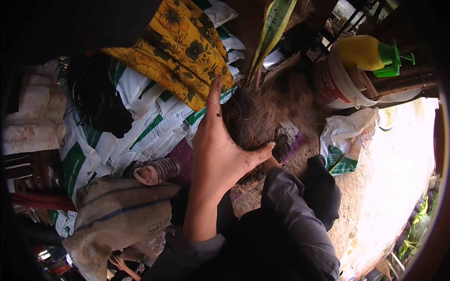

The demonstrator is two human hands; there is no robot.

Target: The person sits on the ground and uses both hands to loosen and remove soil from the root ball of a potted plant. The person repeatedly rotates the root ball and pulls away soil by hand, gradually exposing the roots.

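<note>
Left hand point(218, 146) spread at 8 o'clock of fibrous root ball point(252, 119); leaf point(275, 28) at 12. Right hand point(270, 163) at 5, mostly hidden, grip can't tell.

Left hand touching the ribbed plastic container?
Apart. The head view shows a gap, with purple material visible, between the left hand and ribbed plastic container.

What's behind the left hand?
Past the left hand, a brown fibrous clump shows, with a yellow-edged leaf above. Little of the right hand shows behind the thumb; the rest is covered, as is anything directly behind the palm.
</note>
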